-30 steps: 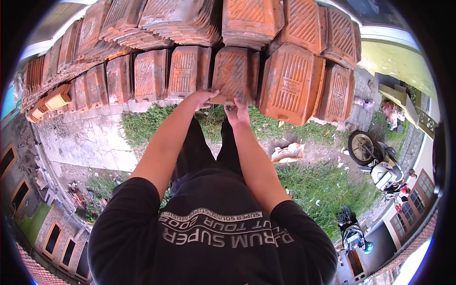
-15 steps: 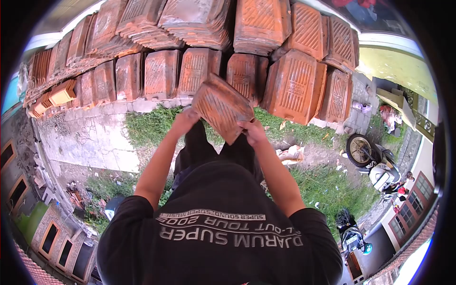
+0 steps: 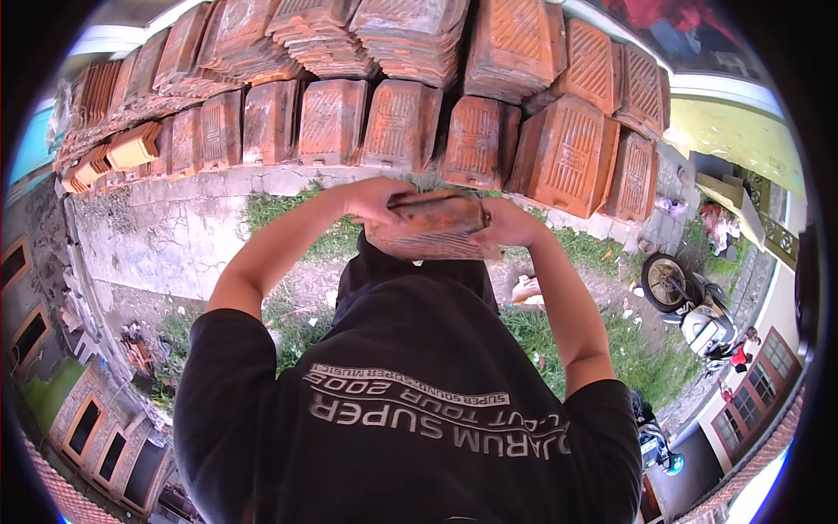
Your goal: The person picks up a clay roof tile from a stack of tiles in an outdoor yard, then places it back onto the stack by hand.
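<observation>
A reddish clay roof tile is held in front of my body, tilted so that one edge faces up. My left hand grips its left end, fingers closed around the edge. On the opposite end, my right hand is closed on the tile as well. Just beyond the tile stands a row of stacked roof tiles, with the nearest stack a short way past my right hand. Parts of my fingertips are hidden behind the tile.
Taller tile piles rise behind the front row. A concrete strip runs at the left, with grass at the right. A motorbike is parked on the right side, and pale scraps lie on the ground.
The tile has turned from a slanted, face-up position to a more level, edge-up one. Both hands have shifted on it, and my elbows are spread wider. The view has moved slightly left.
</observation>
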A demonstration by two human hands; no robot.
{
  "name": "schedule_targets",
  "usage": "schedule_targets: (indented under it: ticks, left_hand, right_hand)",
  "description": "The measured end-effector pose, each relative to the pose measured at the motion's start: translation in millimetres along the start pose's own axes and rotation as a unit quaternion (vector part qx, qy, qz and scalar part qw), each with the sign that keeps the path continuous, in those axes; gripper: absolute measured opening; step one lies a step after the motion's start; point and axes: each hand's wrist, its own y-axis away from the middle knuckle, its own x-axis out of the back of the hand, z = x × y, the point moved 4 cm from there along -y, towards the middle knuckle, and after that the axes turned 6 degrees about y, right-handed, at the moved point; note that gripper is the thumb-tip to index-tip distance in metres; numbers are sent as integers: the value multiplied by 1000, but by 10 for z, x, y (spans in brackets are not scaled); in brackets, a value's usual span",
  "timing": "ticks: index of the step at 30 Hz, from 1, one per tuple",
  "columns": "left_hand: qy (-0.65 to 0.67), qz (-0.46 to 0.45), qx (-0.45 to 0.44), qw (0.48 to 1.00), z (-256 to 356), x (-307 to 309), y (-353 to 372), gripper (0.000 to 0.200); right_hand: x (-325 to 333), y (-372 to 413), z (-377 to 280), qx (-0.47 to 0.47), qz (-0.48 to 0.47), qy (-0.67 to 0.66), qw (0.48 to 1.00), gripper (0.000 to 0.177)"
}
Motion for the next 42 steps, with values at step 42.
schedule_targets:
  ticks: [42]
  left_hand:
    - [206,461,34,862,1265,84,2315,54]
  right_hand:
    - [-1370,-872,-1012,233,-195,-594,745,70]
